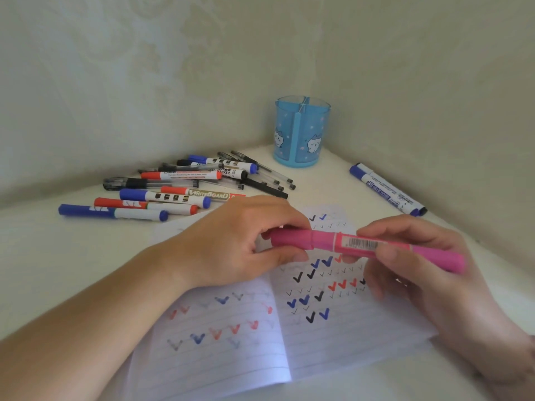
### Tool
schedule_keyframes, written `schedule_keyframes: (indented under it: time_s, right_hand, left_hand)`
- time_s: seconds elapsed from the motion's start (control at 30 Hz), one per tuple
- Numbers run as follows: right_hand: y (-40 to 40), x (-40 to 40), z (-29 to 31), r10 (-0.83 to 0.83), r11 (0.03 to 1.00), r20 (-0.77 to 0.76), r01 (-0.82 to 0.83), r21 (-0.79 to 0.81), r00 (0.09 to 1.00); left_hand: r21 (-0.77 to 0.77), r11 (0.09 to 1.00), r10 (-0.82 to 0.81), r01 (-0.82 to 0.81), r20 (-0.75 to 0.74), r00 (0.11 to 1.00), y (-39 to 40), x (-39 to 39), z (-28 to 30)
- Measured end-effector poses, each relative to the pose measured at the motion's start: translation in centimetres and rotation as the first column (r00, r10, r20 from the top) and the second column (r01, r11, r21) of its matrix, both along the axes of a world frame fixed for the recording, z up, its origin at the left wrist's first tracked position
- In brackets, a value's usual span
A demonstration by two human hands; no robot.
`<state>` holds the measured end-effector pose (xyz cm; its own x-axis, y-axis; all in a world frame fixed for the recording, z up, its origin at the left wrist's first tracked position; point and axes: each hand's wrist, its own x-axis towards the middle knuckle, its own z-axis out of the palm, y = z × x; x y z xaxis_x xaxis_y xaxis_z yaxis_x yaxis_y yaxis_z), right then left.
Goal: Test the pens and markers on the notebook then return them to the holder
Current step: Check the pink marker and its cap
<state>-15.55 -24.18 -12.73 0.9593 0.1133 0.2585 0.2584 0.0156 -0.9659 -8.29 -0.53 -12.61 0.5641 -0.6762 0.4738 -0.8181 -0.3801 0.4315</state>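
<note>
A pink marker (pixel 367 246) with a barcode label is lying level above an open lined notebook (pixel 341 337), its cap end pointing left. The notebook is showing rows of black, blue and red ticks. Pens and whiteboard markers (pixel 173 192) are lying heaped at the back left; a blue marker (pixel 386 189) is lying alone at the right. A blue translucent holder (pixel 301 131) is standing upright in the corner.

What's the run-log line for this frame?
left hand: grips pink marker cap end | right hand: holds barrel | over notebook | holder: empty
</note>
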Motion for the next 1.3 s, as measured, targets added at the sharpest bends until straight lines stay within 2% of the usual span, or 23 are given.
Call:
schedule_keyframes:
  time_s: [0.33, 0.47, 0.63, 0.67, 0.73, 0.8, 0.87, 0.9, 0.97, 1.0, 1.03, 1.1, 1.13, 1.23, 1.3]
  right_hand:
    - [0.6, -0.1, 0.2, 0.078, 0.994, 0.096, -0.069, -0.087, 0.992]
    - [0.6, -0.2, 0.0, 0.063, 0.987, 0.140, -0.040, -0.158, 0.988]
    - [-0.2, 0.3, 0.7, -0.037, 0.998, 0.091, 0.042, -0.049, 0.995]
    - [-0.5, 0.5, 1.0, -0.054, 0.995, 0.089, 0.062, -0.083, 0.995]
    - [-0.7, 1.0, 1.8, -0.011, 0.932, 0.113, 0.051, -0.359, 0.994]
    - [-0.8, 1.5, 2.6, 0.131, 0.722, 0.198, 0.043, -0.691, 0.972]
    - [-0.7, 2.5, 3.6, 0.254, 0.535, 0.311, 0.135, -0.834, 0.916]
    - [-0.3, 3.0, 4.4, 0.313, 0.506, 0.343, 0.150, -0.849, 0.886]
    - [0.6, 4.4, 5.2, 0.388, 0.528, 0.400, 0.156, -0.835, 0.830]
    - [1.2, 5.0, 5.3, 0.411, 0.529, 0.436, 0.181, -0.829, 0.800]
    - [1.8, 5.5, 5.0, 0.431, 0.519, 0.470, 0.214, -0.827, 0.770]
    - [2.8, 6.1, 4.0, 0.452, 0.536, 0.508, 0.232, -0.812, 0.734]
    - [3.2, 6.2, 3.5, 0.456, 0.560, 0.521, 0.222, -0.798, 0.722]
    - [3.4, 6.5, 2.4, 0.468, 0.612, 0.566, 0.212, -0.762, 0.679]
    - [3.2, 6.5, 2.0, 0.470, 0.612, 0.571, 0.218, -0.760, 0.673]
  left_hand:
    - [-0.052, 0.998, -0.050, 0.047, -0.056, 0.997, -1.0, -1.5, 0.3]
    - [-0.045, 0.998, -0.053, 0.052, -0.023, 0.998, -1.2, -1.6, 0.4]
    - [-0.080, 0.996, -0.036, 0.037, 0.012, 0.999, -0.8, -0.8, 0.6]
    - [-0.072, 0.997, -0.025, 0.026, 0.018, 1.000, -0.6, -0.6, 0.5]
    - [-0.044, 0.999, -0.014, 0.016, 0.046, 0.999, -0.5, -0.4, 0.4]
    - [-0.063, 0.998, -0.008, 0.011, 0.048, 0.999, -0.5, -0.4, 0.2]
    - [-0.183, 0.983, 0.003, -0.017, -0.077, 0.997, -0.2, -0.2, -0.1]
    - [-0.291, 0.955, -0.003, -0.051, -0.182, 0.983, 0.0, -0.1, -0.2]
    - [-0.543, 0.828, -0.085, -0.142, -0.371, 0.925, 0.4, 0.0, 0.2]
    - [-0.641, 0.742, -0.173, -0.196, -0.466, 0.868, 0.6, 0.0, 0.5]
    - [-0.707, 0.660, -0.300, -0.253, -0.557, 0.775, 0.6, 0.0, 0.9]
    - [-0.755, 0.561, -0.480, -0.340, -0.631, 0.610, 0.4, -0.1, 1.7]
    - [-0.754, 0.551, -0.486, -0.358, -0.639, 0.596, 0.4, -0.1, 1.7]
    - [-0.692, 0.607, -0.295, -0.390, -0.652, 0.699, 0.1, -0.3, 1.4]
    - [-0.667, 0.635, -0.245, -0.390, -0.652, 0.717, -0.3, -0.5, 1.1]
